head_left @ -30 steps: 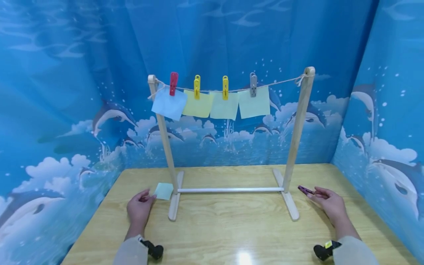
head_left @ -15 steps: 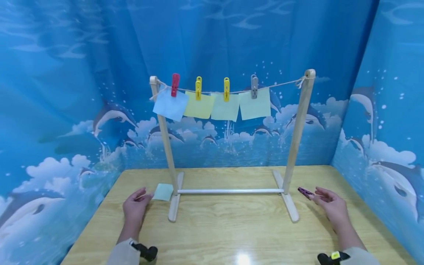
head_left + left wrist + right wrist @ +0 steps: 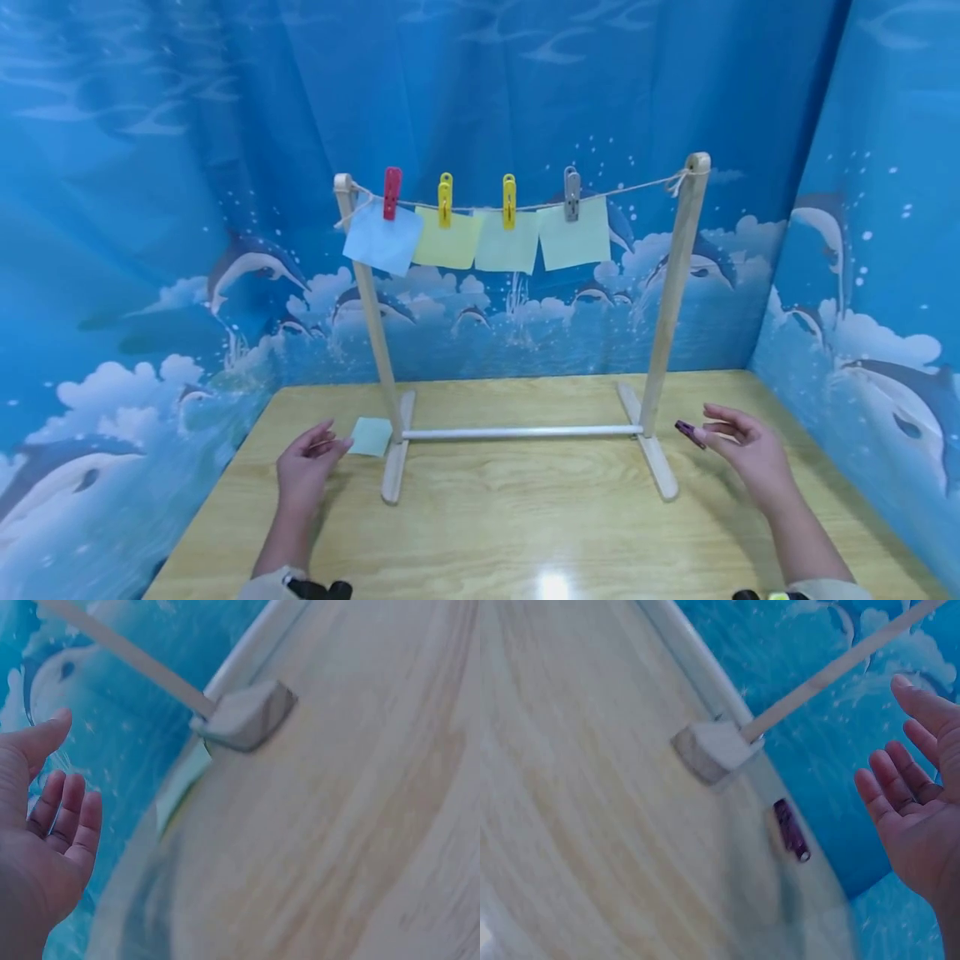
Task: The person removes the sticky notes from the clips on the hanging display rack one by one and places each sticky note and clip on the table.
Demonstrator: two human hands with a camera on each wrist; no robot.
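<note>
My left hand (image 3: 303, 468) is beside a pale green paper note (image 3: 372, 437) at the foot of the rack's left post. In the left wrist view its fingers are loosely bent and hold nothing, apart from the note (image 3: 182, 789) on the table. On the right, a dark purple clothespin (image 3: 791, 830) lies on the table outside the rack's right foot. Above it my right hand (image 3: 922, 795) hovers with relaxed fingers and nothing in its grasp. In the head view the thumb of the right hand (image 3: 756, 463) overlaps the clothespin (image 3: 686, 431).
Between the posts of a wooden rack (image 3: 675, 308) runs a string (image 3: 637, 187). A red clothespin (image 3: 392, 193), two yellow ones (image 3: 445, 202) and a grey one (image 3: 572, 194) hold a blue note (image 3: 382, 237), a yellow note (image 3: 447, 242) and two pale green notes (image 3: 506, 243). Dolphin-print curtains surround the table.
My left hand has drawn slightly left, away from the note. The right hand has risen off the clothespin, its fingers spreading. The hanging notes stay as they were.
</note>
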